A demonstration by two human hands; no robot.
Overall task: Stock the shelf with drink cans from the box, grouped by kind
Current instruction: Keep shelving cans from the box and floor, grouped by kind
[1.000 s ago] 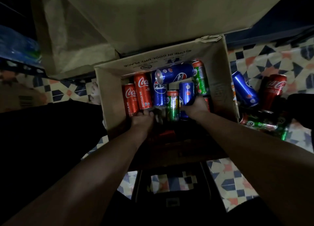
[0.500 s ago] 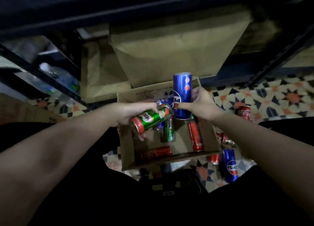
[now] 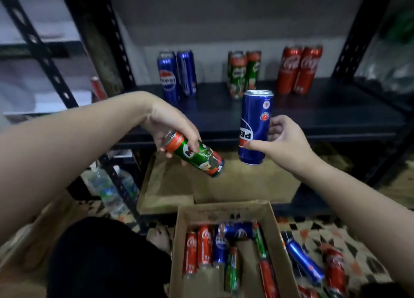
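My left hand [image 3: 170, 123] grips a green can [image 3: 197, 155] that lies tilted, its top toward the left. My right hand [image 3: 283, 138] holds a blue Pepsi can [image 3: 255, 127] upright, just in front of the dark shelf board [image 3: 324, 109]. On that shelf stand two blue Pepsi cans [image 3: 175, 76] at left, green cans [image 3: 243, 72] in the middle and two red Coca-Cola cans [image 3: 299, 69] at right. Below, the open cardboard box [image 3: 179, 241] holds several red, blue and green cans lying down.
Black perforated shelf uprights [image 3: 40, 49] frame the shelf on both sides. A brown cardboard piece [image 3: 235, 181] lies on the lower shelf. Water bottles [image 3: 109, 192] stand at lower left. Loose blue and red cans [image 3: 313, 264] lie on the patterned floor right of the box.
Both hands have lifted out of the box, the left with a green can and the right with a blue one, up to shelf height. My view has tilted up to the shelf.
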